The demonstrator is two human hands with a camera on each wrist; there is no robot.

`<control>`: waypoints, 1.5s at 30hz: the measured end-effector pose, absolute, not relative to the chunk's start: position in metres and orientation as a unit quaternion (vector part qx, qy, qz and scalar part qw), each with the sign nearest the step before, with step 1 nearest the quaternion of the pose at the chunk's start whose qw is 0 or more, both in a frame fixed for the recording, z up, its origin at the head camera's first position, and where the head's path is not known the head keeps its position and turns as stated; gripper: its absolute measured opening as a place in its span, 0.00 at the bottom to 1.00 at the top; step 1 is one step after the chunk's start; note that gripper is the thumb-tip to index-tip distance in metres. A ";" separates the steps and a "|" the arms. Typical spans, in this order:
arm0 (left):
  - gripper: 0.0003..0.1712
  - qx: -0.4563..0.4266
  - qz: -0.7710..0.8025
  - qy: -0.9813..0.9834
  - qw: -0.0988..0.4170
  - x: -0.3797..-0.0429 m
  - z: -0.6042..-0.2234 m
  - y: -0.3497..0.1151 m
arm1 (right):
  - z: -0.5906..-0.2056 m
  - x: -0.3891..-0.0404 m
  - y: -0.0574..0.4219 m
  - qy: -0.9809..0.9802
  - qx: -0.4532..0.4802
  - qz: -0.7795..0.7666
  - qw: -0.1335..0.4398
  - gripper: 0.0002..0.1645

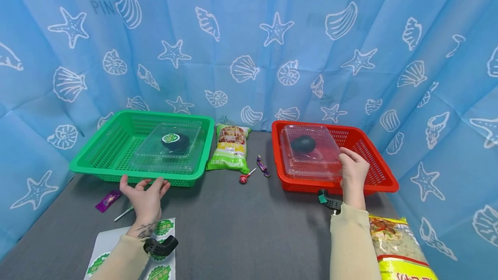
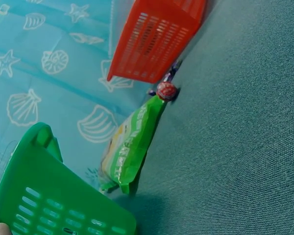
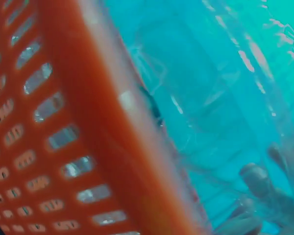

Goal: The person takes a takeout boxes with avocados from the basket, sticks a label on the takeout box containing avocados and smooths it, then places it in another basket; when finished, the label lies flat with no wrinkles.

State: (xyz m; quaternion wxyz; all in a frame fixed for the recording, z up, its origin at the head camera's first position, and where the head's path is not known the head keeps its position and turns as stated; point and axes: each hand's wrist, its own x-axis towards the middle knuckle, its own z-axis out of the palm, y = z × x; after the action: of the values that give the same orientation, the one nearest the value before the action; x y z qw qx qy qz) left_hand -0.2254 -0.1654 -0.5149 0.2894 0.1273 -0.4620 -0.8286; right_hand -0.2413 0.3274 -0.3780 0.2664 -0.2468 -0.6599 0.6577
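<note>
In the head view, my right hand (image 1: pixel 355 168) pinches the right edge of a clear plastic box (image 1: pixel 317 163) tilted inside the red basket (image 1: pixel 379 172). A dark oval thing (image 1: pixel 303 144) shows through its lid. My left hand (image 1: pixel 143 195) is at the front rim of the green basket (image 1: pixel 87 165), fingers loosely bent and apart, a fingertip against the basket in the left wrist view. Another clear box (image 1: pixel 186 159) lies in that basket, with a dark oval thing (image 1: pixel 180 142) bearing a round green-and-white sticker (image 1: pixel 170 138). The right wrist view is blurred.
Between the baskets lie a green food bag (image 1: pixel 229 148), a red lollipop (image 1: pixel 244 179) and a purple candy (image 1: pixel 263 166). A purple wrapper (image 1: pixel 107 201), a white stick (image 1: pixel 123 214) and a sticker sheet (image 1: pixel 103 241) are near my left arm. A yellow bag (image 1: pixel 402 245) lies right.
</note>
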 end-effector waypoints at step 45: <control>0.55 0.105 -0.817 -0.504 0.260 -0.222 -0.517 -0.176 | -0.412 -0.163 0.215 -0.576 0.231 0.777 -0.102 0.26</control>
State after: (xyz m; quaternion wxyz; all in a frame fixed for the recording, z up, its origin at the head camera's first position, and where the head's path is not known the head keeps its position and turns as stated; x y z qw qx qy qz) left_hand -0.2224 -0.1758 -0.5170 0.2604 0.1052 -0.5037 -0.8169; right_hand -0.1626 0.2155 -0.4120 -0.1023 0.2307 -0.5761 0.7775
